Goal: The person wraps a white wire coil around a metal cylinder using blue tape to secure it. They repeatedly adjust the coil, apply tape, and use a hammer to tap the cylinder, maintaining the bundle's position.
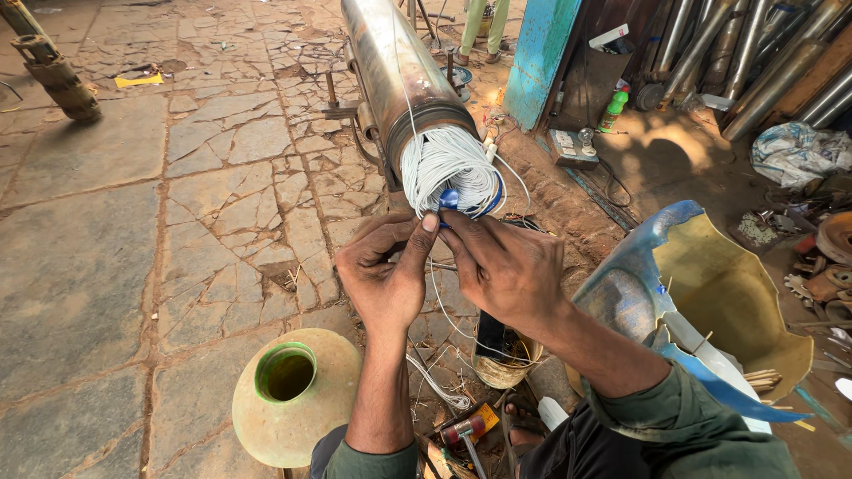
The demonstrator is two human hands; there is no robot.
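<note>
Head camera looks down on two bare hands raised together in front of the end of a long metal cylinder (395,75), which lies on a stand above the stone floor (106,248). From the open end of the cylinder comes a thick bundle of white wires (448,164), and a small blue piece (449,199) sits at its lower edge. The left hand (383,270) comes up from below with the forearm almost vertical; its fingers are curled narrow and the thumb points up, the tip touching the blue piece. The right hand (506,266) comes in from the right side, the forearm slanted, in a dark green sleeve (683,417); its fingers are pressed together and pinch at the same blue piece, just beside the left thumb. One thin white wire (444,306) hangs down between the hands. Below the left arm stands a pale dome-shaped cover (284,404) with a green-rimmed hole, and near the right arm is a broken blue and yellow shell (710,293).
</note>
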